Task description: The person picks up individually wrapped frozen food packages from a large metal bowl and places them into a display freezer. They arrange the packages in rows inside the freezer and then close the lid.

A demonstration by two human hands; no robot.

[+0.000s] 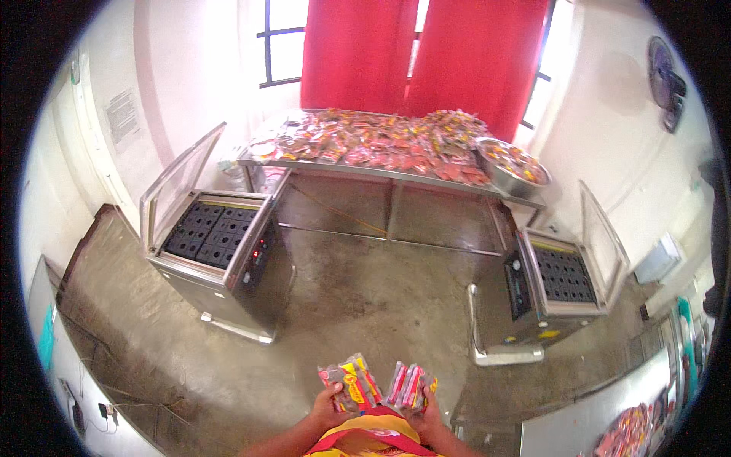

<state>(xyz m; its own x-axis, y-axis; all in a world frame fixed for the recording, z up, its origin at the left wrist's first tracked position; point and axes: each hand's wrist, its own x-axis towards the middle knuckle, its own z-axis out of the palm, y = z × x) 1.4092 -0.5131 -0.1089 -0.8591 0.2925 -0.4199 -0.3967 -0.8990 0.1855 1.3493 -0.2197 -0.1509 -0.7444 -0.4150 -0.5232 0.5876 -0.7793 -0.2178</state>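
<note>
My left hand [328, 404] grips a few flat plastic food packets [353, 381] with red and yellow printing, the thumb lying across their front. In my right hand [427, 416] is a second small stack of packets [410, 384], seen more edge-on, with pink-red and yellow edges. Both hands are held low, close in front of my body, the two bundles a short gap apart. What is inside the packets is hard to make out.
Vacuum sealing machines with raised lids stand left [211, 234] and right [562, 274]. Ahead, a steel table [365, 171] carries heaped packets [388, 137] and a metal basin [514, 171] of packets. Steel tables flank me at lower left [108, 423] and lower right [554, 428]; more packets [625, 431] lie on the right one.
</note>
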